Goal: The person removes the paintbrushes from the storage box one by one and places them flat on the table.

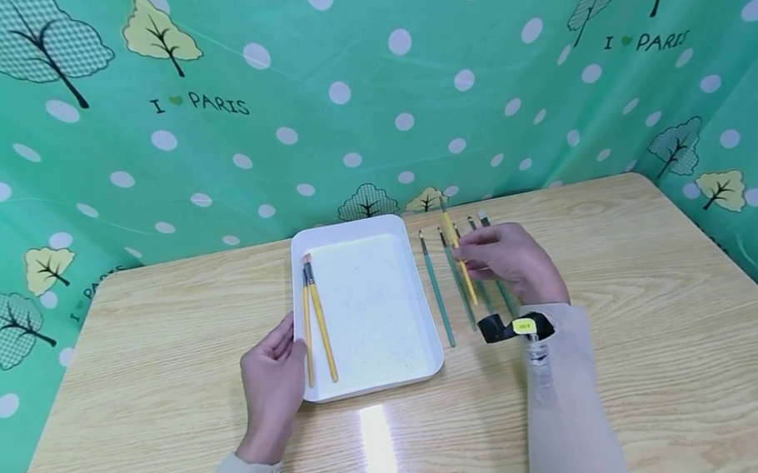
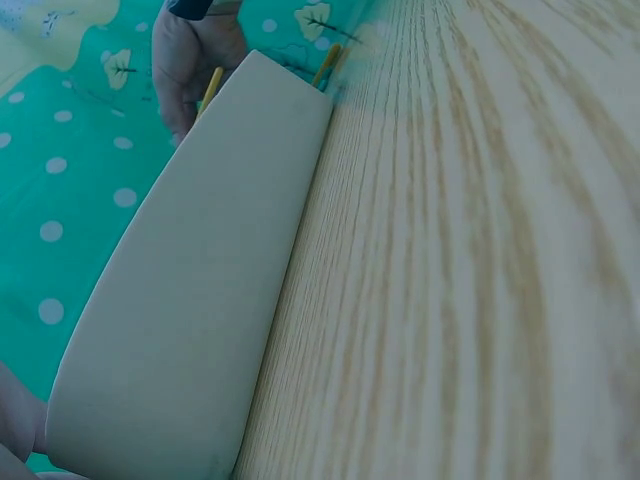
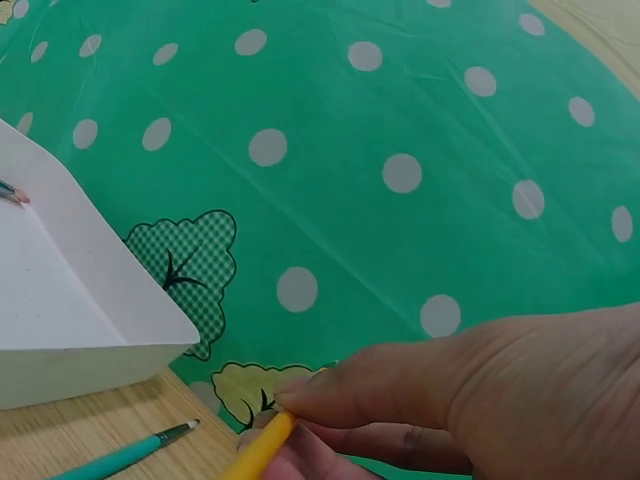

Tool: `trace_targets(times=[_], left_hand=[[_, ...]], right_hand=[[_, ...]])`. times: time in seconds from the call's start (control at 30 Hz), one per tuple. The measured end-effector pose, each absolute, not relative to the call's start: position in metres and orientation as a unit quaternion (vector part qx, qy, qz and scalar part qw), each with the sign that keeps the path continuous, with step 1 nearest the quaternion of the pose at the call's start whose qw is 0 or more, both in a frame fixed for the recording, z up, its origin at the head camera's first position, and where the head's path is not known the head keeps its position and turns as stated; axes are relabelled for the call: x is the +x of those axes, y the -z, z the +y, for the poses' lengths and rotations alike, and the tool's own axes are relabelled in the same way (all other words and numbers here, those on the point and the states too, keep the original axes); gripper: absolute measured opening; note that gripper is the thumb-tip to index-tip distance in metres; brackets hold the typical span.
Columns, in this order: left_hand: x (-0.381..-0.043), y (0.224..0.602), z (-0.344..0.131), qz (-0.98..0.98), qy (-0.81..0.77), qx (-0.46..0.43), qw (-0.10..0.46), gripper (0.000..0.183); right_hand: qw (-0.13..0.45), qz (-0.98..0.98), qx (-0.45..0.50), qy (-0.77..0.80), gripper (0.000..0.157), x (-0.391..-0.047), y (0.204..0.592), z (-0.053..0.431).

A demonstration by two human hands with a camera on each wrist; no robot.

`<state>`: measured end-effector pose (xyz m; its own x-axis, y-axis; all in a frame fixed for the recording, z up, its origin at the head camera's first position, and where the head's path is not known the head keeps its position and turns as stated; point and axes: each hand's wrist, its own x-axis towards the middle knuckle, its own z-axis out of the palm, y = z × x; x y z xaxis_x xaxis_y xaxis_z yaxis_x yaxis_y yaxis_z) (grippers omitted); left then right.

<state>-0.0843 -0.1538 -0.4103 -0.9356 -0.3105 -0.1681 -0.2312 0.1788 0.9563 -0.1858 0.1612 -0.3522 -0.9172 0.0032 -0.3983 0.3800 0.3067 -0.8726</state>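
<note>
My right hand pinches a yellow-handled paintbrush between thumb and fingers, raised over a row of teal paintbrushes. In the right wrist view the thumb presses on the yellow handle. With thumb at the rim, my left hand grips the left side of a white tray. Two yellow-handled paintbrushes lie side by side, bristles away from me, along the tray's left inside. The left wrist view shows the tray's outer wall, with little of the left hand visible.
Several teal-handled paintbrushes lie on the wooden table right of the tray, some partly behind the right hand. A green dotted cloth with printed trees hangs behind and beside the table.
</note>
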Motion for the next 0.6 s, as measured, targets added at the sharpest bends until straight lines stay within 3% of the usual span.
trace_targets(times=[0.6], left_hand=[[-0.084, 0.412, -0.154, -0.768, 0.617, 0.170, 0.039, 0.045]], right_hand=[[0.137, 0.801, 0.144, 0.565, 0.041, -0.181, 0.355, 0.185]])
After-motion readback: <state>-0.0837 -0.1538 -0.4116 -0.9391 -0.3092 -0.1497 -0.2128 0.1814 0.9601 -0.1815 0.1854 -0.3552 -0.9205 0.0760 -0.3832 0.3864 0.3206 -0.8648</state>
